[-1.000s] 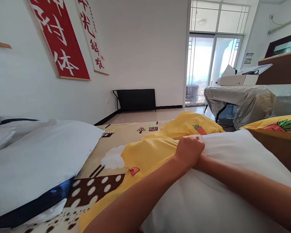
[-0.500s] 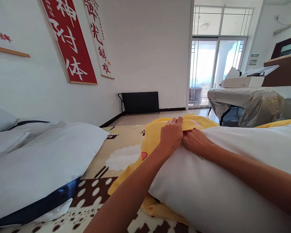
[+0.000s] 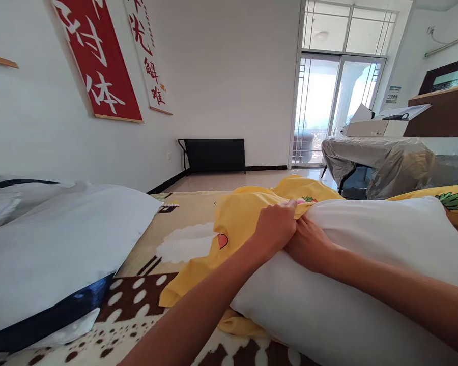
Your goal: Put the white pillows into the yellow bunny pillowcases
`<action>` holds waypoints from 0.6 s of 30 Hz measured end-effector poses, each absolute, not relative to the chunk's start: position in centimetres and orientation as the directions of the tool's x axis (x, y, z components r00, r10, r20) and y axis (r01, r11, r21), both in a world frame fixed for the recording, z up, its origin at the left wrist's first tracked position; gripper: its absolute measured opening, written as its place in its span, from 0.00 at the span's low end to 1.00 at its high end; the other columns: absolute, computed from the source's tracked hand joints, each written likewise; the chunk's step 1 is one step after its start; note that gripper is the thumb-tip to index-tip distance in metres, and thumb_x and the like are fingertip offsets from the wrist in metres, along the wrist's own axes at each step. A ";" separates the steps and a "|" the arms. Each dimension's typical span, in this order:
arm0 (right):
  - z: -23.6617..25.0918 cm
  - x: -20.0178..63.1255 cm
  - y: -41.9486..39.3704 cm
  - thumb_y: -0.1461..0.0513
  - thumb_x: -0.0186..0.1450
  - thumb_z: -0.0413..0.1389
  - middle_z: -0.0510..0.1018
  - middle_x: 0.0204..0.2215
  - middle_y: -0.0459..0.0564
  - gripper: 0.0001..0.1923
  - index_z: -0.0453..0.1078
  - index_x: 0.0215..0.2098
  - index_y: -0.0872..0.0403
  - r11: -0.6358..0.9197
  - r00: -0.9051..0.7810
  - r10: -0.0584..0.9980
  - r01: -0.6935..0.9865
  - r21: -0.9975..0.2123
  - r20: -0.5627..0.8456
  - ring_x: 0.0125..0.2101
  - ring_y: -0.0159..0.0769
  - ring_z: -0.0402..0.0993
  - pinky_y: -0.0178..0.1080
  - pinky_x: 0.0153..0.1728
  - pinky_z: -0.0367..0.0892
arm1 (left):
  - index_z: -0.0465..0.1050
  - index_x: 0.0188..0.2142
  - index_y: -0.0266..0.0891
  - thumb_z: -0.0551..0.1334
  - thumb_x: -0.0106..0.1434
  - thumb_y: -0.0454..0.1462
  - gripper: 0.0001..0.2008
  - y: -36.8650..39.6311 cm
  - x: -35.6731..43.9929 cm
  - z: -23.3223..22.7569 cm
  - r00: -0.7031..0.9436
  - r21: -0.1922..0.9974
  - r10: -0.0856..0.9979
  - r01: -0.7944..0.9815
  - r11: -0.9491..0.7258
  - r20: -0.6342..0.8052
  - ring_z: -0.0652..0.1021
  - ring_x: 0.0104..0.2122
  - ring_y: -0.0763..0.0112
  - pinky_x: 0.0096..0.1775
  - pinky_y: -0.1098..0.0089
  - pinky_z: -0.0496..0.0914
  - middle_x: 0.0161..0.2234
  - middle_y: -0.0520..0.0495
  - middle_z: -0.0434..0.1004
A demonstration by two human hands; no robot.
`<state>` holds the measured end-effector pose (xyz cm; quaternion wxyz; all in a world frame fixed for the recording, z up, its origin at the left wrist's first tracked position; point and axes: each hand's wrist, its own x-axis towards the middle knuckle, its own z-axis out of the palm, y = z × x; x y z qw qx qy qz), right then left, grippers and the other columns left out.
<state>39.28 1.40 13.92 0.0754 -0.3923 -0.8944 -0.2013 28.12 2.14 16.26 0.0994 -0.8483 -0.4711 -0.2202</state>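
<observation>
Both arms reach forward over the white pillow (image 3: 366, 264), and the left hand (image 3: 275, 226) is closed in a fist on the edge of the yellow pillowcase (image 3: 240, 223), just at the pillow's far end. The right hand (image 3: 309, 243) lies touching the left one, pressed on the pillow; whether its fingers pinch the cloth I cannot tell. The pillowcase is bunched beyond and left of the grip, with only the pillow's end at its opening, on the patterned blanket (image 3: 145, 300).

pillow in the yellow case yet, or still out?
Mostly out. The white pillow lies bare; the yellow case is bunched at its far end, gripped by the left hand.
</observation>
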 end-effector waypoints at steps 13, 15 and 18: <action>22.8 39.1 7.3 0.51 0.64 0.50 0.78 0.39 0.52 0.17 0.72 0.38 0.54 0.604 -0.578 0.795 0.722 -0.338 0.187 0.38 0.38 0.72 0.39 0.40 0.66 | 0.66 0.38 0.34 0.50 0.59 0.29 0.10 -3.2 28.4 13.6 0.817 -0.326 0.411 0.548 -0.770 0.405 0.75 0.24 0.62 0.21 0.64 0.66 0.27 0.45 0.74; 21.2 37.9 8.0 0.53 0.65 0.48 0.77 0.37 0.51 0.16 0.70 0.34 0.55 0.623 -0.625 0.768 0.683 -0.381 0.137 0.35 0.34 0.71 0.36 0.37 0.65 | 0.66 0.39 0.33 0.50 0.59 0.29 0.10 -4.0 27.1 14.1 0.822 -0.282 0.443 0.547 -0.788 0.359 0.76 0.27 0.62 0.24 0.65 0.68 0.30 0.44 0.76; 20.2 37.6 7.9 0.57 0.66 0.45 0.74 0.29 0.47 0.15 0.66 0.28 0.56 0.619 -0.615 0.769 0.646 -0.446 0.176 0.29 0.30 0.66 0.33 0.31 0.62 | 0.66 0.44 0.35 0.53 0.65 0.37 0.11 -4.9 24.5 15.8 0.872 -0.154 0.402 0.454 -0.877 0.280 0.77 0.35 0.64 0.37 0.66 0.71 0.38 0.43 0.77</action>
